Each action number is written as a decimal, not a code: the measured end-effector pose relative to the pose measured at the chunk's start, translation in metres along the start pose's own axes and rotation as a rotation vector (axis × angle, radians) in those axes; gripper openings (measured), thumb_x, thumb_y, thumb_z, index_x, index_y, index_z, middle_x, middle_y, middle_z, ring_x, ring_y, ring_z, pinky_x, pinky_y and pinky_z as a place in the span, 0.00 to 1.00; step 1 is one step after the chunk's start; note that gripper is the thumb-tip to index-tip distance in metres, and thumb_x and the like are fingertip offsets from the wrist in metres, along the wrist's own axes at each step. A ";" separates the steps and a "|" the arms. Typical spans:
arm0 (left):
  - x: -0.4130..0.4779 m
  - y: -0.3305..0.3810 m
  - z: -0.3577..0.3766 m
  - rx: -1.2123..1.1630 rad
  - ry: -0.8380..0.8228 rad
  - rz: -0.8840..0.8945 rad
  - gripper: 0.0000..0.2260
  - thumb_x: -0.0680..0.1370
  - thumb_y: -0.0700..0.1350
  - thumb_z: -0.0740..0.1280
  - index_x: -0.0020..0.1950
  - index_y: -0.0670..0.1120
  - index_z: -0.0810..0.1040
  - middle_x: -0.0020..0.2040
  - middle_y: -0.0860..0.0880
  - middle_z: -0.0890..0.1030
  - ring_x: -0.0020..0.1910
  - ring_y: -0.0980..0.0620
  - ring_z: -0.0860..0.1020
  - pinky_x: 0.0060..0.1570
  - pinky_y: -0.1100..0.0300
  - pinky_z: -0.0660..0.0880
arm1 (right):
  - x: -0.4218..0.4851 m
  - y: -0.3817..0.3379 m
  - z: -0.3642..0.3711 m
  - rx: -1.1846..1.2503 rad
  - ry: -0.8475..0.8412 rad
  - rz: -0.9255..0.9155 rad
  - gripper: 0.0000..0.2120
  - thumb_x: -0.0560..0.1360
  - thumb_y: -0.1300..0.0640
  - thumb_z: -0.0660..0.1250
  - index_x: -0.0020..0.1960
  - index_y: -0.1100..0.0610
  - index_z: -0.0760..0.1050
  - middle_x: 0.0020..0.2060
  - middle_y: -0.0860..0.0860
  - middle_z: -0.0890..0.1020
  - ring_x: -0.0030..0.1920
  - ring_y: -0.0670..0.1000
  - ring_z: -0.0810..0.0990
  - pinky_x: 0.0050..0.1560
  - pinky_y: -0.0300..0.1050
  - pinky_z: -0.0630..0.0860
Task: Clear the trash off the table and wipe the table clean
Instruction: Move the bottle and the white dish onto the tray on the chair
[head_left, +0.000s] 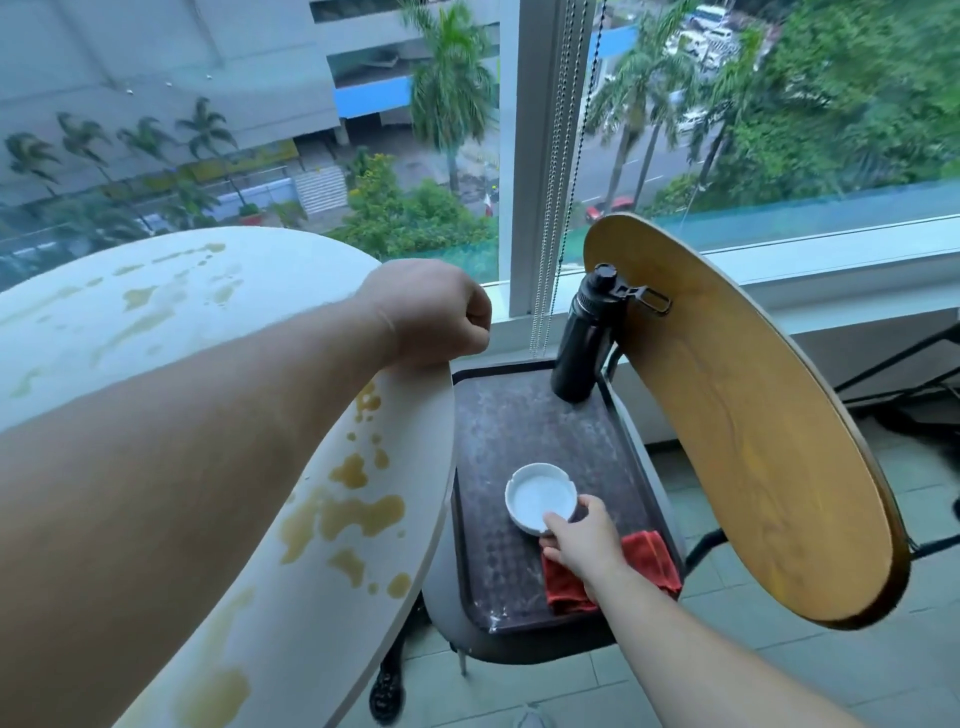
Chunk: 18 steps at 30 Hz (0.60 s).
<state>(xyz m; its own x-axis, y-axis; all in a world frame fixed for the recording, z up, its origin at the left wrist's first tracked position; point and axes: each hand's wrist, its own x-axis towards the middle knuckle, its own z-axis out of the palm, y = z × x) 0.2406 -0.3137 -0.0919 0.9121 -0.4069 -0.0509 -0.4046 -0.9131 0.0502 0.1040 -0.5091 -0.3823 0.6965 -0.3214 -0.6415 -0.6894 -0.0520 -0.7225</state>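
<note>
Head view: right hand (582, 540) pinches ashtray (537, 496) on tray (519, 415); left hand (431, 312) clenched on table (156, 312)

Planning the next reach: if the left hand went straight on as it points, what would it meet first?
Probably the blind chains by the window frame. The left hand, a fist at the table edge, points up-right past it. Nothing shows between, though depth is unclear.

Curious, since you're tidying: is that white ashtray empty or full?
Empty. The white ashtray stands upright on the dark tray, its bowl bare white inside; the right hand pinches its near rim.
</note>
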 end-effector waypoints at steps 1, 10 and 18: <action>0.000 0.001 0.001 -0.003 0.005 0.002 0.08 0.73 0.55 0.66 0.46 0.57 0.84 0.43 0.55 0.84 0.44 0.48 0.79 0.38 0.60 0.70 | 0.000 0.001 -0.001 -0.066 -0.004 -0.016 0.20 0.75 0.59 0.75 0.64 0.58 0.72 0.51 0.55 0.84 0.40 0.55 0.89 0.44 0.56 0.87; 0.000 0.002 -0.002 -0.075 0.046 -0.002 0.07 0.74 0.54 0.66 0.46 0.56 0.84 0.43 0.55 0.84 0.42 0.49 0.79 0.36 0.61 0.68 | -0.006 0.007 -0.015 -0.668 0.119 -0.419 0.35 0.66 0.41 0.79 0.68 0.48 0.70 0.61 0.45 0.76 0.60 0.52 0.79 0.51 0.47 0.78; -0.004 0.001 0.001 -0.096 0.073 -0.022 0.08 0.74 0.54 0.66 0.45 0.54 0.83 0.41 0.54 0.84 0.42 0.49 0.79 0.37 0.60 0.70 | 0.007 0.005 -0.003 -0.622 0.078 -0.466 0.39 0.68 0.44 0.81 0.73 0.51 0.70 0.66 0.44 0.73 0.64 0.51 0.77 0.60 0.47 0.77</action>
<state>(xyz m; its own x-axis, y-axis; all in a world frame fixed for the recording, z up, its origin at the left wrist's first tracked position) 0.2367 -0.3131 -0.0922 0.9246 -0.3803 0.0199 -0.3790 -0.9139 0.1454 0.1052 -0.5149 -0.3896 0.9416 -0.2010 -0.2703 -0.3301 -0.7109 -0.6210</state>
